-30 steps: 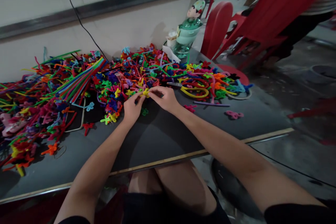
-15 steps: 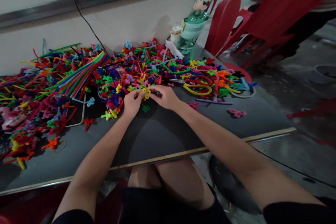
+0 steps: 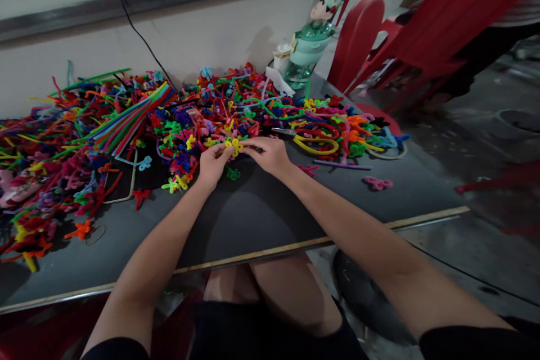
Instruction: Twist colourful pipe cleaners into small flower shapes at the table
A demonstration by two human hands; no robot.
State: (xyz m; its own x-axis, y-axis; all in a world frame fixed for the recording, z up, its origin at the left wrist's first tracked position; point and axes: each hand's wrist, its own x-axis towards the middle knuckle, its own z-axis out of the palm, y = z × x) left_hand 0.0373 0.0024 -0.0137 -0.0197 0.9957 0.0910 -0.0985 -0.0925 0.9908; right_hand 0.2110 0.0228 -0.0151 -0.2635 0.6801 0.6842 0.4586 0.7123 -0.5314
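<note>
My left hand [image 3: 213, 163] and my right hand [image 3: 270, 154] meet over the dark table [image 3: 253, 219], both pinching a small yellow pipe-cleaner flower [image 3: 234, 147] between their fingertips. A green pipe-cleaner flower [image 3: 232, 173] lies on the table just below my hands. Behind them spreads a big heap of coloured pipe-cleaner shapes [image 3: 189, 124], with a bundle of straight pipe cleaners [image 3: 126, 121] at the left.
A green bottle with a figure cap [image 3: 310, 45] stands at the table's back by the wall. Red plastic chairs [image 3: 400, 34] stand at the right. Scissors [image 3: 283, 131] lie in the heap. A pink flower [image 3: 378, 183] lies apart at the right. A black cable [image 3: 135, 28] runs down the wall.
Both hands have stayed together on the yellow flower, shifting slightly while working it. The view has moved a little.
</note>
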